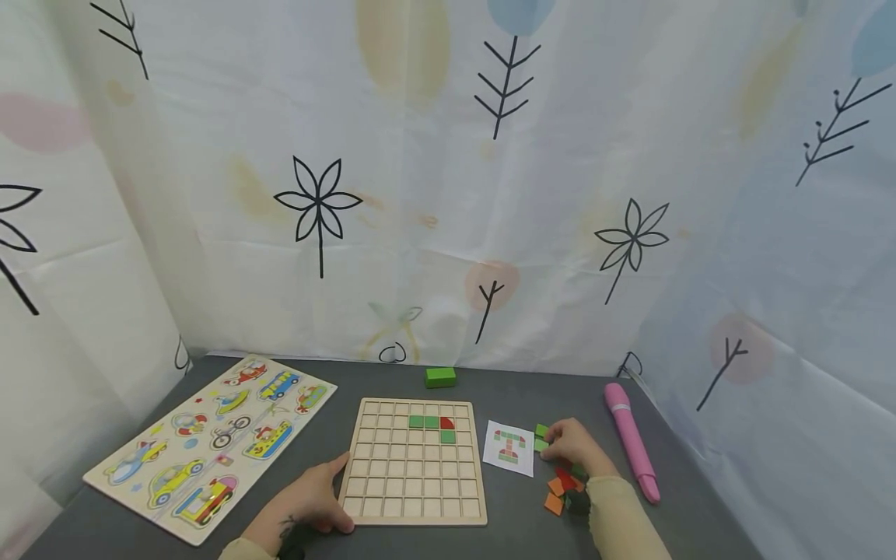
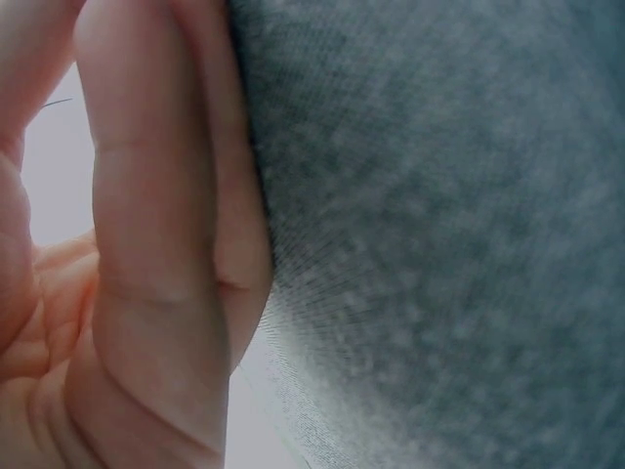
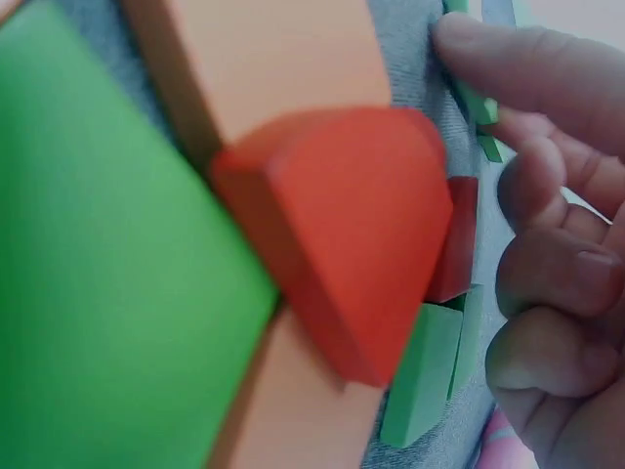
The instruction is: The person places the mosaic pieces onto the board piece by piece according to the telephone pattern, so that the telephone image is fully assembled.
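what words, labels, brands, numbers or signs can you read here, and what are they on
None that I can read.
Card: a pattern of coloured shapes, no lettering I can make out.
Puzzle: vehicle pictures; any markings are too small to read.
Grid: no text seen.
Curtain: drawn flowers and twigs, no words.

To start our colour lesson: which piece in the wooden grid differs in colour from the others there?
The red piece, right of two green squares and directly above another; those three are all green.
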A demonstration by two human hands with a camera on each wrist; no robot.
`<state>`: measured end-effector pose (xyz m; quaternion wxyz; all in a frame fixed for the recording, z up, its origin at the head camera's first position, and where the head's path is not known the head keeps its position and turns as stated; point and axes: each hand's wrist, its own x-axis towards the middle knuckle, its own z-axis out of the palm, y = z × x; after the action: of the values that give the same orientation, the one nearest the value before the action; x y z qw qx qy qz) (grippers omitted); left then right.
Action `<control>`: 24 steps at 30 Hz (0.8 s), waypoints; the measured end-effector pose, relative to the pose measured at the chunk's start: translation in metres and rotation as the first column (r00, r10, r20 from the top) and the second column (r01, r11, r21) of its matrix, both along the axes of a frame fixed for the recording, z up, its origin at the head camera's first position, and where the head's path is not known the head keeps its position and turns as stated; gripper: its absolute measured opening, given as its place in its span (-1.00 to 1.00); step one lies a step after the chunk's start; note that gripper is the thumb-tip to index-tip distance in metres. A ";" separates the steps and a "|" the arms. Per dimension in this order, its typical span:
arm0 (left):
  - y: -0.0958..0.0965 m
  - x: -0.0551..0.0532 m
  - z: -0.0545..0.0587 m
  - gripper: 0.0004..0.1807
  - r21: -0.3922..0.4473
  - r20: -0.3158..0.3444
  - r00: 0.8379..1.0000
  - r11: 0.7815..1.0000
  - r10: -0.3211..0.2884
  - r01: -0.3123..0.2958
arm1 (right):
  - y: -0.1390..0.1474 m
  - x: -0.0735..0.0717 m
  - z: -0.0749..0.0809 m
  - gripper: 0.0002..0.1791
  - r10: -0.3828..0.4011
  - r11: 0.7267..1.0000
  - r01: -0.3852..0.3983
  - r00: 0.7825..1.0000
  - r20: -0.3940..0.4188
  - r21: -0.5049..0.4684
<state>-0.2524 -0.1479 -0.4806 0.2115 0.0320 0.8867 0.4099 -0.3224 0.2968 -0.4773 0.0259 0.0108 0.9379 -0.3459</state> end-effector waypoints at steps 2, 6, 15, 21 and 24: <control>-0.001 0.000 0.000 0.22 0.000 0.001 1.000 1.000 0.002 -0.002 | -0.002 0.000 0.004 -0.76 -0.007 1.000 0.007 1.000 -0.016 -0.010; -0.002 -0.001 0.000 0.23 -0.010 0.003 1.000 1.000 0.013 -0.013 | -0.013 -0.006 0.011 -0.74 -0.005 0.996 -0.002 0.997 -0.078 -0.087; -0.002 0.000 0.000 0.23 -0.024 -0.002 1.000 1.000 0.013 -0.013 | -0.083 -0.018 0.024 -0.72 0.041 0.916 -0.098 0.987 -0.153 -0.390; -0.001 0.000 0.001 0.22 -0.021 0.000 1.000 1.000 0.005 -0.005 | -0.128 -0.020 0.021 -0.66 0.111 0.840 -0.168 0.984 -0.140 -0.516; 0.001 0.000 0.001 0.22 -0.023 0.001 1.000 1.000 0.012 -0.012 | -0.146 -0.021 0.015 -0.63 0.153 0.827 -0.201 0.979 -0.134 -0.525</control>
<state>-0.2524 -0.1472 -0.4794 0.2100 0.0240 0.8914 0.4009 -0.3438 0.1513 -0.4626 0.0194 -0.0989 0.8010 -0.5902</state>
